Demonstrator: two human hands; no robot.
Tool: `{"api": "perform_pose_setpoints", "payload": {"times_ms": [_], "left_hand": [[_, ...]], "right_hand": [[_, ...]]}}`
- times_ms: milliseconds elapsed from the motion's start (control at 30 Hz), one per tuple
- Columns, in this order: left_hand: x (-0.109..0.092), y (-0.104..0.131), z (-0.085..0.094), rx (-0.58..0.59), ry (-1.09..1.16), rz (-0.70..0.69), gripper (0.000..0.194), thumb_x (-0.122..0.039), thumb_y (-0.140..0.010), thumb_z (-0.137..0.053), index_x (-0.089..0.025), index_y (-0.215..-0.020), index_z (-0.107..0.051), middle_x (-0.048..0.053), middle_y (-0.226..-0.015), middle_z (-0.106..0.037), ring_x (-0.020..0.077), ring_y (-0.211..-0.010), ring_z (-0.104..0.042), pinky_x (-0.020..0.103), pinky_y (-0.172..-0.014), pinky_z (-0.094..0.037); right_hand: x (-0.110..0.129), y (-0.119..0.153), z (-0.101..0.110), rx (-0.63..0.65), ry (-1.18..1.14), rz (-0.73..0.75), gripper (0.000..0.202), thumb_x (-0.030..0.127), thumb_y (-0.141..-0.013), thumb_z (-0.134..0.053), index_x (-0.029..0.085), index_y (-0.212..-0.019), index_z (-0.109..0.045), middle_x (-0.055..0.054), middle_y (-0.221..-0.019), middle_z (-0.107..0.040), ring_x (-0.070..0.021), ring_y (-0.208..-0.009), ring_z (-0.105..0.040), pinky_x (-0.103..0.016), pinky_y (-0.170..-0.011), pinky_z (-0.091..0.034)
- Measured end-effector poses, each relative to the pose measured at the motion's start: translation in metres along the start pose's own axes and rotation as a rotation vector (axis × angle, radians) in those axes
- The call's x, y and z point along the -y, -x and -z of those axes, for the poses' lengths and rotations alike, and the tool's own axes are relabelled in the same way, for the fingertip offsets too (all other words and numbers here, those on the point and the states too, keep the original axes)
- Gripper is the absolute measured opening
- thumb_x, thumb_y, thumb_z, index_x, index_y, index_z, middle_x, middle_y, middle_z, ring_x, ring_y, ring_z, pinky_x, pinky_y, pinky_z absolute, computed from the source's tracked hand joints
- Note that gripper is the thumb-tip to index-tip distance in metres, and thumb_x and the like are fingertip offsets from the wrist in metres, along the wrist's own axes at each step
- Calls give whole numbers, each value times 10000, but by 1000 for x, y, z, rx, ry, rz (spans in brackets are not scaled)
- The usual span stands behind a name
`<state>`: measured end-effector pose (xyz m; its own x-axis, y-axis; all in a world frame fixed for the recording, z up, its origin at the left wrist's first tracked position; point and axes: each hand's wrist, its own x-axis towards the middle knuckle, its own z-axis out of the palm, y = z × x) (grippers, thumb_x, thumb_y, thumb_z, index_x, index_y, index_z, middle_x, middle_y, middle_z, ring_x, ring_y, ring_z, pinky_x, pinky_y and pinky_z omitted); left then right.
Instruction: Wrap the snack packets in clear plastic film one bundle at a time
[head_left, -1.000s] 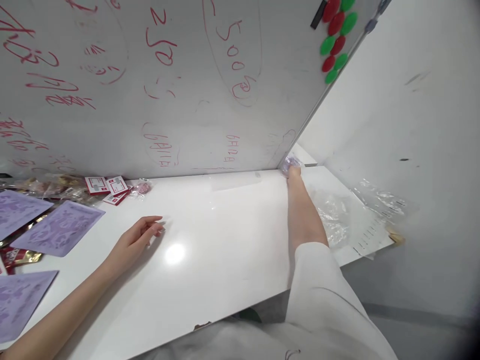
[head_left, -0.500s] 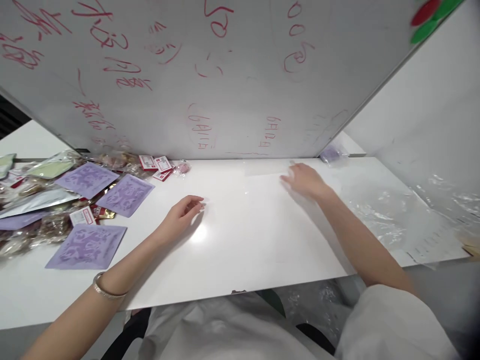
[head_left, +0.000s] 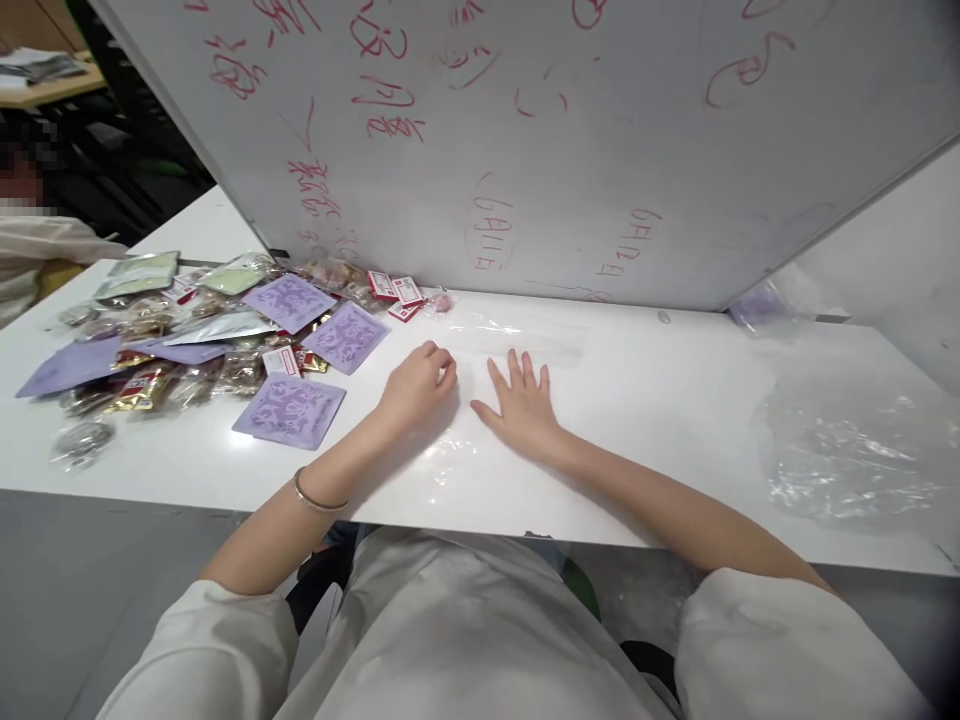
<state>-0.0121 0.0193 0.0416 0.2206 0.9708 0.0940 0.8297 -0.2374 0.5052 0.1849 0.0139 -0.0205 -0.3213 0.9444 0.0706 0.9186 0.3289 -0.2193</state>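
A: Fingers first! The right hand (head_left: 527, 412) has them spread apart, palm down, over what looks like clear film (head_left: 448, 455) on the desk (head_left: 660, 420).

B: And the left hand (head_left: 416, 385), just beside it?

A: Fingers curled in, thumb close to them; whether they pinch the film, I can't tell from here.

B: Where's that film lying, exactly?

A: Flat between and around the hands, glinting in front of them and behind (its edges are dreadfully hard to follow).

B: Moving out: a bracelet (head_left: 316, 505) on the left wrist, and beyond it, a crowded pile!

A: Purple packets (head_left: 291, 410), gold-and-red wrappers (head_left: 142, 388), pale green packets (head_left: 139, 274), and red-edged cards (head_left: 405, 292) near a small pink item (head_left: 440, 302) in clear wrap.

B: Over on the right, crumpled plastic (head_left: 847, 455), with a bagged purple item (head_left: 761, 306) by the lower corner of the whiteboard (head_left: 585, 150).

A: Red writing across that board, and at far left, a person's pale sleeve (head_left: 49, 245)!
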Motion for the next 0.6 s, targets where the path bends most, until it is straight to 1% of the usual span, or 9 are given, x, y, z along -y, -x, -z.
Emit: {"api": "perform_pose_setpoints", "payload": {"times_ms": [67, 133, 200, 233, 300, 367, 467, 533, 600], "left_hand": [[9, -10, 11, -111, -106, 53, 258, -258, -959, -413, -130, -1026, -627, 172, -1085, -581, 324, -1034, -597, 452, -886, -469], [21, -30, 23, -208, -197, 117, 299, -221, -938, -420, -82, -1136, -597, 240, -1185, -552, 375, -1119, -559, 495, -936, -442], [34, -57, 32, -302, -264, 199, 391, -230, -928, -432, -19, -1237, -544, 295, -1263, -513, 408, -1202, -508, 511, -993, -400], [39, -73, 36, -341, -278, 248, 451, -275, -930, -447, 5, -1276, -517, 311, -1288, -499, 419, -1230, -488, 511, -1015, -382], [47, -102, 39, -333, -277, 377, 603, -397, -913, -498, 21, -1347, -470, 325, -1330, -480, 435, -1257, -466, 509, -1020, -380], [51, -127, 38, -253, -322, 525, 762, -492, -860, -561, 16, -1410, -422, 330, -1388, -446, 447, -1298, -427, 501, -1027, -380], [51, -150, 33, -147, -432, 664, 859, -582, -784, -612, -18, -1409, -445, 312, -1435, -421, 442, -1327, -399, 480, -1046, -370], [49, -157, 31, -91, -456, 700, 897, -618, -745, -630, -46, -1412, -452, 299, -1449, -415, 431, -1319, -416, 467, -1044, -377], [49, -161, 30, -22, -443, 731, 1004, -642, -695, -662, -62, -1469, -391, 302, -1478, -378, 432, -1326, -413, 462, -1037, -389]], "right_hand": [[17, 3, -1, -84, -26, 31, 664, 566, -940, -449, 119, -1430, -480, -217, -1550, -361, -411, -1444, -282, -579, -1130, -272], [25, 6, 1, -121, -46, 96, 453, 415, -946, -464, 120, -1258, -608, -210, -1367, -540, -360, -1276, -479, -493, -1032, -396], [25, 8, 4, -103, -61, 149, 348, 310, -946, -429, 138, -1147, -655, -179, -1198, -631, -314, -1117, -568, -446, -950, -444], [25, 9, 4, -93, -66, 160, 352, 297, -945, -422, 136, -1155, -654, -171, -1192, -638, -308, -1111, -571, -441, -954, -442], [23, 8, 4, -79, -74, 137, 441, 358, -946, -441, 118, -1281, -601, -178, -1344, -578, -331, -1259, -500, -472, -1054, -382], [20, 5, 2, -43, -76, 83, 622, 483, -937, -468, 119, -1441, -480, -185, -1549, -387, -385, -1448, -290, -548, -1163, -233], [9, -7, 2, 9, -93, 29, 810, 614, -899, -494, 182, -1560, -313, -153, -1669, -105, -425, -1521, -5, -627, -1192, -49], [-6, -19, 5, -35, -128, 14, 853, 613, -889, -511, 211, -1588, -233, -120, -1682, -8, -396, -1526, 58, -613, -1202, -24], [-27, -33, 11, -132, -178, -2, 852, 571, -904, -497, 219, -1602, -158, -98, -1684, 33, -341, -1536, 69, -580, -1215, -42]]}}
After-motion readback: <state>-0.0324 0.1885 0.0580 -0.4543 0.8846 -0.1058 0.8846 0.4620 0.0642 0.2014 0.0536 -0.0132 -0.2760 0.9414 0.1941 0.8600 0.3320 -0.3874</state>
